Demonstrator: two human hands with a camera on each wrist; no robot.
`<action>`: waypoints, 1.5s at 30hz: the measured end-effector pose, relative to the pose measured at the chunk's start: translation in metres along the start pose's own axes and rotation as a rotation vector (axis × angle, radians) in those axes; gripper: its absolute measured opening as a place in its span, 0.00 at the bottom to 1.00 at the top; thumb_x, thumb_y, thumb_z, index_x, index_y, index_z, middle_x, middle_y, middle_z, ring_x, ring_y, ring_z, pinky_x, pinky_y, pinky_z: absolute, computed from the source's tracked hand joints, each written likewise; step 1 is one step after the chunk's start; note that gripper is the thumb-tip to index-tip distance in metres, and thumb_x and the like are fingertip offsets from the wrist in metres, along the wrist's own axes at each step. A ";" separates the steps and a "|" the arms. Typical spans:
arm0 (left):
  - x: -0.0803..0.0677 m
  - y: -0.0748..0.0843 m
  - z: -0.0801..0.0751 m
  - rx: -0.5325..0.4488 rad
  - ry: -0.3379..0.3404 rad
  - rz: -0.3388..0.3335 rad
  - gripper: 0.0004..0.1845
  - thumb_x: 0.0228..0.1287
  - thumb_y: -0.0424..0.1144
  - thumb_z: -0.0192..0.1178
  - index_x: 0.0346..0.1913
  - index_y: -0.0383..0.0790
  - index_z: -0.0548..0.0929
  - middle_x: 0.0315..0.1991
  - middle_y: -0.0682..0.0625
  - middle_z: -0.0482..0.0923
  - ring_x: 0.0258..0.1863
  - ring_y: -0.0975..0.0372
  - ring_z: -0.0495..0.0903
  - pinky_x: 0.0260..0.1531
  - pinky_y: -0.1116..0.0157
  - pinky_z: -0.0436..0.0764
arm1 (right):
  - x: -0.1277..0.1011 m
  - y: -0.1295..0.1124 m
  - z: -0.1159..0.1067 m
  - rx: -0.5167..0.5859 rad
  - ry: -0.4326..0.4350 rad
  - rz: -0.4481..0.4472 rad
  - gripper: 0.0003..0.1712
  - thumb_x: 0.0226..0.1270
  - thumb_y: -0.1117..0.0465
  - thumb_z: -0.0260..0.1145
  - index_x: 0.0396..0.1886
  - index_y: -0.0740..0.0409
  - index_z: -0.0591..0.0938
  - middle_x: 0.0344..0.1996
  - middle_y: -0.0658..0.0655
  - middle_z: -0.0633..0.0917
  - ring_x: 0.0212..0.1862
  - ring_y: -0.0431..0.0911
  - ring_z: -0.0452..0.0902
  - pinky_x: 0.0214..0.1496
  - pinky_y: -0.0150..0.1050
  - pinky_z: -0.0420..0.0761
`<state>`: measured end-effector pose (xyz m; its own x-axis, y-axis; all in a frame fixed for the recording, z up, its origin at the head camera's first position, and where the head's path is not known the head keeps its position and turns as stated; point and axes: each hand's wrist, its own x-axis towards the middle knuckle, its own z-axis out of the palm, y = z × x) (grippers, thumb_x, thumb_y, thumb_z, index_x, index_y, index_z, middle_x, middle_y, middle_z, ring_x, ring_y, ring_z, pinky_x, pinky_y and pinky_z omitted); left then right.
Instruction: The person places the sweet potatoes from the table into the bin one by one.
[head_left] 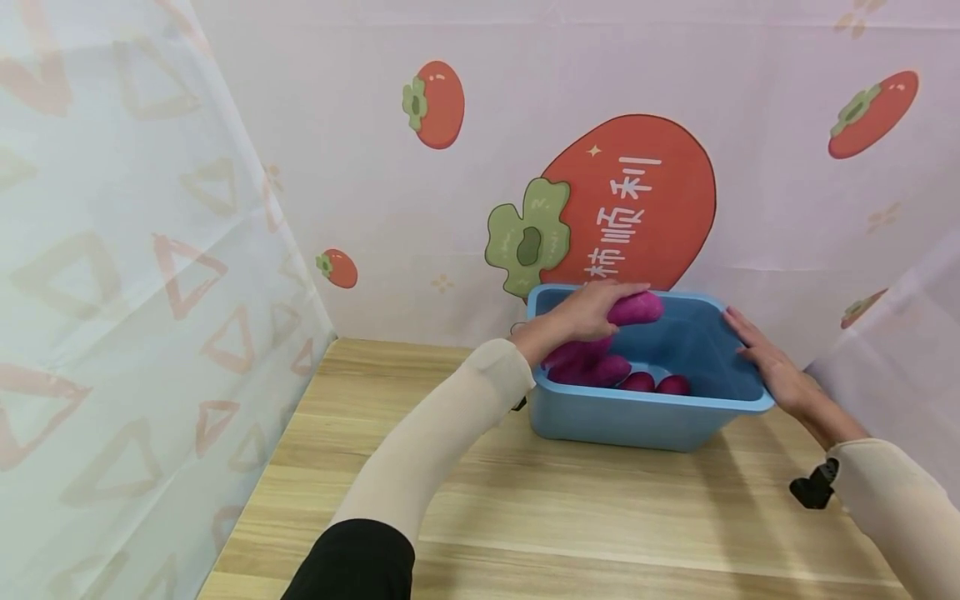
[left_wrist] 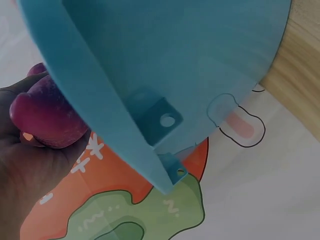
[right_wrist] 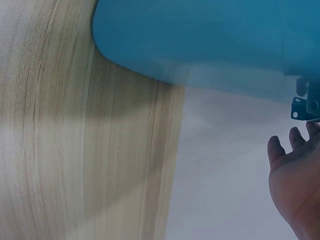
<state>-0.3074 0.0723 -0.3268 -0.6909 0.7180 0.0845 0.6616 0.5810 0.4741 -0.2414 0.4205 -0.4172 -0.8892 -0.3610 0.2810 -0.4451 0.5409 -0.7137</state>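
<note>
Here the left hand (head_left: 581,315) curls round one of five purple potatoes (head_left: 636,308); right hand (head_left: 765,358) flat on one tub (head_left: 645,421).

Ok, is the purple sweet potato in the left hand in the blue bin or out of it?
Out, just above the rim. The left hand grips the purple sweet potato over the blue bin, where other purple sweet potatoes lie.

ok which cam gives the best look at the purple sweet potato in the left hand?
Head view: the purple sweet potato shows in the left hand over the blue tub, with more inside. The left wrist view shows one end up close, partly cut off by the tub wall. The right wrist view shows none of it.
</note>
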 end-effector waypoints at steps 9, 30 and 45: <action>-0.002 0.000 -0.003 0.016 -0.002 0.048 0.47 0.71 0.46 0.71 0.86 0.52 0.55 0.82 0.53 0.63 0.80 0.61 0.63 0.72 0.61 0.73 | 0.002 0.000 0.001 0.001 -0.005 0.002 0.32 0.89 0.62 0.33 0.87 0.58 0.45 0.85 0.37 0.40 0.82 0.30 0.31 0.68 0.86 0.28; -0.021 -0.022 -0.010 0.201 0.053 -0.011 0.51 0.68 0.66 0.66 0.86 0.54 0.55 0.84 0.49 0.58 0.81 0.56 0.61 0.76 0.54 0.68 | 0.004 -0.005 -0.001 -0.070 -0.006 -0.022 0.32 0.88 0.64 0.35 0.86 0.64 0.47 0.81 0.28 0.43 0.80 0.24 0.33 0.79 0.67 0.23; -0.044 -0.043 -0.023 0.220 0.062 -0.074 0.52 0.68 0.70 0.62 0.87 0.52 0.54 0.84 0.48 0.57 0.82 0.55 0.60 0.79 0.54 0.63 | 0.003 -0.005 -0.006 -0.169 -0.022 0.008 0.34 0.87 0.62 0.41 0.86 0.63 0.49 0.87 0.48 0.42 0.87 0.52 0.32 0.68 0.87 0.38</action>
<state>-0.3124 0.0069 -0.3309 -0.7519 0.6494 0.1138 0.6515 0.7054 0.2792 -0.2422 0.4212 -0.4085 -0.8913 -0.3712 0.2604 -0.4507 0.6630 -0.5977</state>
